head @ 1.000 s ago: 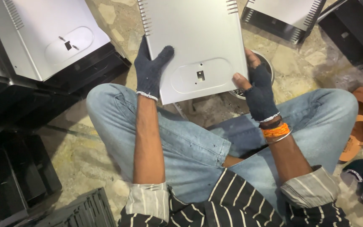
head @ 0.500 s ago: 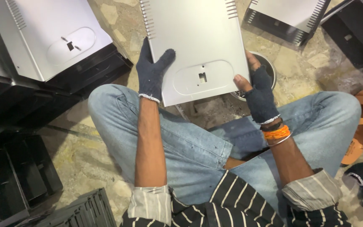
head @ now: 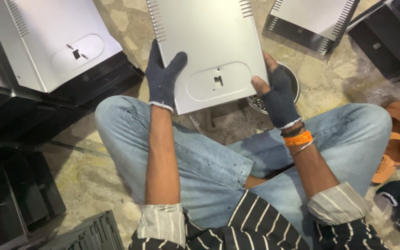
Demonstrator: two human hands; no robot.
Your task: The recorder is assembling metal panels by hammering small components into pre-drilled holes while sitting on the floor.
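Head view shows the grey metal panel [head: 209, 51] held above the lap, its long axis running away from the person, the left hand [head: 162, 78] gripping its near left edge and the right hand [head: 276, 90] pinching its right edge, directly over a small bowl of screws [head: 292, 85], with similar panels [head: 47, 41] stacked left.

Black casings [head: 10, 139] crowd left; bare floor [head: 329, 78] right of bowl [head: 294, 83] seems passable.

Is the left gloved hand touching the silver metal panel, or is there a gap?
Touching. In the head view the left hand grips the panel at its left edge, thumb lying across its face.
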